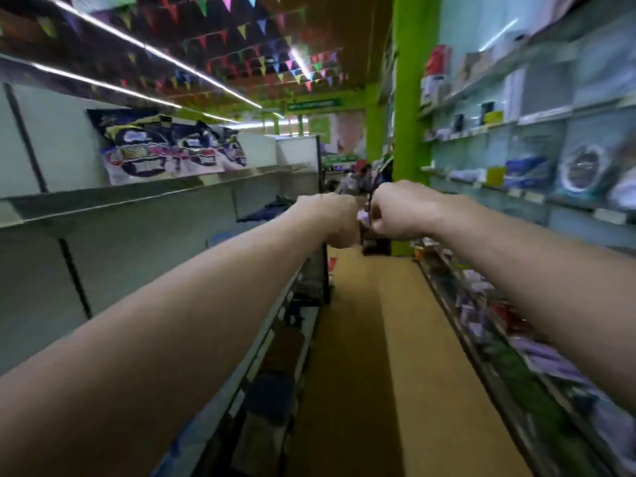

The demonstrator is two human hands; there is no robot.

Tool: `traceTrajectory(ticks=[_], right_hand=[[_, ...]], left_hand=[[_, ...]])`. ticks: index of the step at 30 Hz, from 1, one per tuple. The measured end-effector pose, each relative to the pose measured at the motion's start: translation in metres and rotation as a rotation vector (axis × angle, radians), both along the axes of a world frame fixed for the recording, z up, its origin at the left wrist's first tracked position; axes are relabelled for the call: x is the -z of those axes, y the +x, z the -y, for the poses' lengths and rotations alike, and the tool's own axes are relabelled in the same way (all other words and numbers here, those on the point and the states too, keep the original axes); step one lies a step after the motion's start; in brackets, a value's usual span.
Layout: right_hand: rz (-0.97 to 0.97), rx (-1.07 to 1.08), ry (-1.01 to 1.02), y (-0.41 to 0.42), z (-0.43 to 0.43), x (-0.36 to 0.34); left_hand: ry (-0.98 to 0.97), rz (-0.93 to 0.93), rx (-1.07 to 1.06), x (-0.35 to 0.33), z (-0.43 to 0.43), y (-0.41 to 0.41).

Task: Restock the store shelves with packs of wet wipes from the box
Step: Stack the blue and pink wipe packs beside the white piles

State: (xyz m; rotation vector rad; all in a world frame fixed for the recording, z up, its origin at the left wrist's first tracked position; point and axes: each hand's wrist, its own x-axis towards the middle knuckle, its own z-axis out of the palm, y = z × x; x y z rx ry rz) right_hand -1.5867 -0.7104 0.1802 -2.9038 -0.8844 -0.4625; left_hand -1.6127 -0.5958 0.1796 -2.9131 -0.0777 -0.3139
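Note:
Both arms stretch straight out in front of me along the aisle. My left hand (pixel 330 220) and my right hand (pixel 401 210) are curled into fists, knuckles touching each other at chest height. Neither fist visibly holds a pack; a small pale purple patch shows between them, too blurred to identify. Several purple and white packs (pixel 165 151) stand in a row on the upper left shelf (pixel 103 199), well to the left of my hands. No box is in view.
Grey metal shelving runs along the left, with dark goods on its lower levels (pixel 272 390). The right-hand shelves (pixel 516 187) carry mixed packaged goods. A brown floor (pixel 361 339) runs between them towards a green pillar (pixel 411 98). The view is motion-blurred.

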Motion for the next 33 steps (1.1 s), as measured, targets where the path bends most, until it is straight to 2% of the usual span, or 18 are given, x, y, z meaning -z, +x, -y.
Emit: traceTrajectory(ticks=[6,10,17,24,33], right_hand=[[-0.112,0.254,-0.072,0.009,0.177,0.06],[-0.261,0.393,-0.094,0.004,0.287,0.113],[-0.449,0.555,-0.034,-0.013,0.418,0.196],[-0.687,0.666,0.051,-0.018,0.476,0.288],[-0.919,0.73,0.149,-0.015,0.485,0.405]], left_hand=[[-0.018,-0.159,0.229,0.064,0.171,0.043],[0.01,-0.275,0.355,0.116,0.284,0.057],[0.052,-0.492,0.568,0.199,0.424,0.058],[-0.038,-0.701,0.659,0.297,0.48,0.055],[-0.066,-0.895,0.549,0.425,0.448,0.085]])
